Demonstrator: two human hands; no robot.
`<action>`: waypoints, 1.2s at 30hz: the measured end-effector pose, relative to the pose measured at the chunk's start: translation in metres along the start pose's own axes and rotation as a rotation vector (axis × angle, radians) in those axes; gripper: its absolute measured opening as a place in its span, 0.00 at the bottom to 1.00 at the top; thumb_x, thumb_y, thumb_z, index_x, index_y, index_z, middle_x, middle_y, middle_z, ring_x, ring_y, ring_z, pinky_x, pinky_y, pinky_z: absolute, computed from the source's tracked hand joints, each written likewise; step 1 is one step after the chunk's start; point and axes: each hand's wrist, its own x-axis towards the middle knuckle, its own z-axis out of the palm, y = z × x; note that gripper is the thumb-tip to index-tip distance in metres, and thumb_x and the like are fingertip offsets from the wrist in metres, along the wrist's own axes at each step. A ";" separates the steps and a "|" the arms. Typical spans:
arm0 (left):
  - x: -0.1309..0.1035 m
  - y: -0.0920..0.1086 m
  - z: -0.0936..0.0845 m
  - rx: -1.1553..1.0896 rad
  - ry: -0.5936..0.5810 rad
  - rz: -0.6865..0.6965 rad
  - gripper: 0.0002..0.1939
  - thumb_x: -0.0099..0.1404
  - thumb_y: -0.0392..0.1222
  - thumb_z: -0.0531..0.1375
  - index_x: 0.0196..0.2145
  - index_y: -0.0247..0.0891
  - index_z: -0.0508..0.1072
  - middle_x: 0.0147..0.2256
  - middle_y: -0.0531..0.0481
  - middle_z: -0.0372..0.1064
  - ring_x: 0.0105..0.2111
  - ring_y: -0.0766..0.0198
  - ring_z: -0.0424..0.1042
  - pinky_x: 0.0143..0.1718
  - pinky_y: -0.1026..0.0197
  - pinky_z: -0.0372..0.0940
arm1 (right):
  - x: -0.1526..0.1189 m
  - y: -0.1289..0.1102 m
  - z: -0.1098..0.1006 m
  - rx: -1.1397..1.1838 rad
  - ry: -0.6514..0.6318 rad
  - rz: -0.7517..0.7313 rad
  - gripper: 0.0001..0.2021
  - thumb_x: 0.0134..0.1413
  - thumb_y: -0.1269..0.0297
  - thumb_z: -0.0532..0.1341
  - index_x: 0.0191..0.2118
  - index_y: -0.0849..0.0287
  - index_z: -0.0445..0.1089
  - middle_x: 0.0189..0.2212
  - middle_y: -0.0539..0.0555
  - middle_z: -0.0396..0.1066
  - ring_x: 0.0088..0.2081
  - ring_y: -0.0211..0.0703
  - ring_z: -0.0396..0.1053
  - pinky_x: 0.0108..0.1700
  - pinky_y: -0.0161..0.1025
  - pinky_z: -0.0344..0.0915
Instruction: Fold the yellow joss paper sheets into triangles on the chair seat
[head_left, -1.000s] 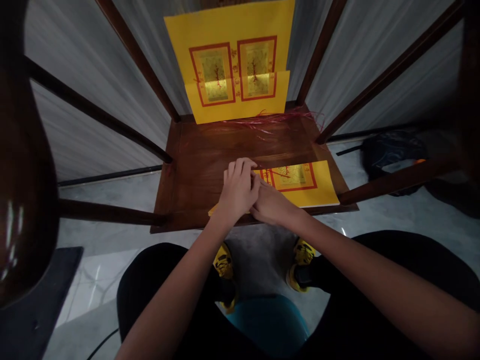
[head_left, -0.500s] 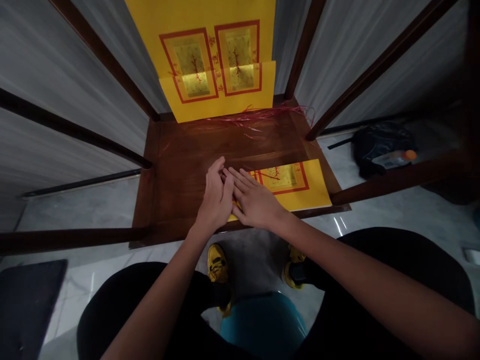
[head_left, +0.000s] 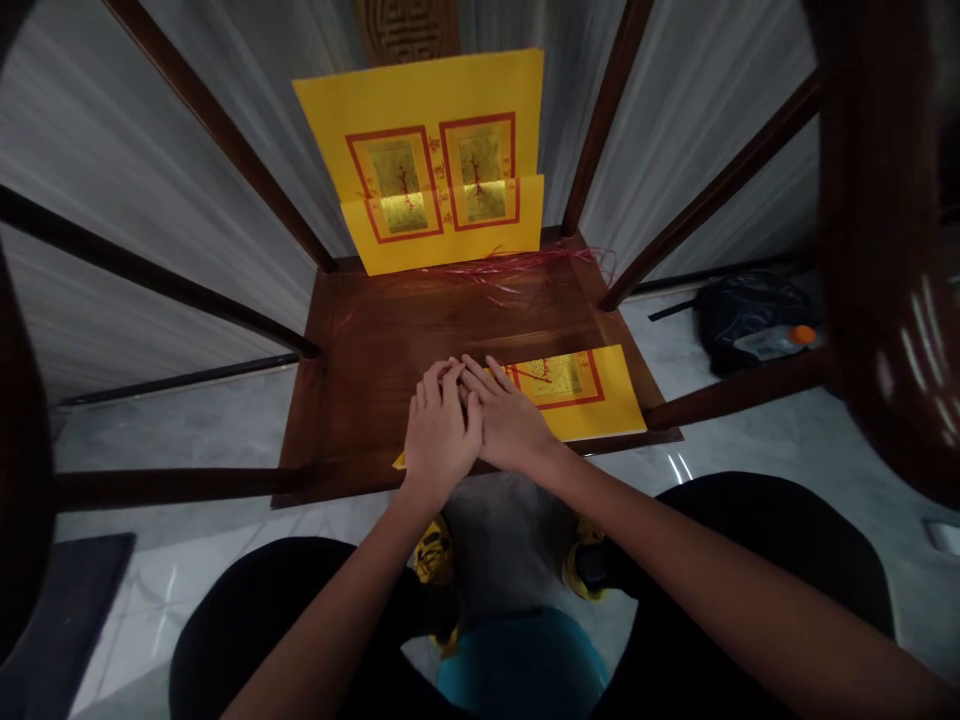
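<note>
Yellow joss paper (head_left: 619,400) with red frames and a gold patch lies along the front edge of a wooden chair seat (head_left: 367,350). My left hand (head_left: 442,425) rests palm down on its left part, fingers stretched out. Only a small yellow corner shows beyond that hand. Touching it, my right hand (head_left: 514,422) lies flat on the paper with its fingers extended, its fingertips beside the left thumb. Both hands cover the left part of the paper. Behind, more yellow joss paper (head_left: 450,90) with two gold patches leans upright at the back of the seat.
Red plastic strings (head_left: 517,263) lie loose at the seat's back. Wooden chair posts (head_left: 615,120) and rails surround the seat. On the floor at right are a dark bag (head_left: 739,310) and an orange-capped bottle (head_left: 776,343). A teal stool (head_left: 525,665) is below me.
My left hand has turned from its edge to palm down, spreading over the paper. My right hand stays flat beside it. The view has tilted up, showing more of the chair back and arms.
</note>
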 end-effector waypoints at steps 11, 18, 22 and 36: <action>-0.037 -0.014 -0.042 0.234 -0.218 0.024 0.26 0.75 0.47 0.57 0.65 0.29 0.68 0.55 0.31 0.69 0.55 0.36 0.70 0.62 0.35 0.68 | -0.001 -0.003 -0.001 0.016 0.076 0.035 0.29 0.81 0.60 0.48 0.76 0.73 0.60 0.79 0.70 0.53 0.82 0.57 0.45 0.83 0.61 0.43; -0.038 -0.015 -0.051 0.278 -0.457 -0.111 0.36 0.77 0.44 0.57 0.77 0.30 0.53 0.67 0.27 0.60 0.63 0.33 0.65 0.64 0.32 0.64 | -0.004 0.000 0.000 0.078 0.053 -0.098 0.27 0.79 0.67 0.47 0.76 0.69 0.62 0.77 0.64 0.59 0.80 0.52 0.50 0.82 0.57 0.49; -0.040 -0.019 -0.048 0.222 -0.471 -0.115 0.36 0.79 0.52 0.55 0.77 0.36 0.54 0.71 0.30 0.58 0.67 0.32 0.62 0.67 0.27 0.59 | -0.010 -0.006 -0.004 0.039 0.017 -0.083 0.29 0.80 0.61 0.48 0.77 0.71 0.58 0.79 0.66 0.52 0.81 0.54 0.48 0.82 0.57 0.46; 0.028 0.011 -0.007 -0.206 -0.097 0.317 0.12 0.79 0.37 0.54 0.53 0.39 0.75 0.60 0.39 0.75 0.62 0.50 0.74 0.66 0.46 0.66 | -0.007 -0.008 0.011 0.017 -0.018 -0.070 0.31 0.71 0.70 0.55 0.75 0.72 0.62 0.75 0.70 0.62 0.79 0.63 0.53 0.79 0.63 0.51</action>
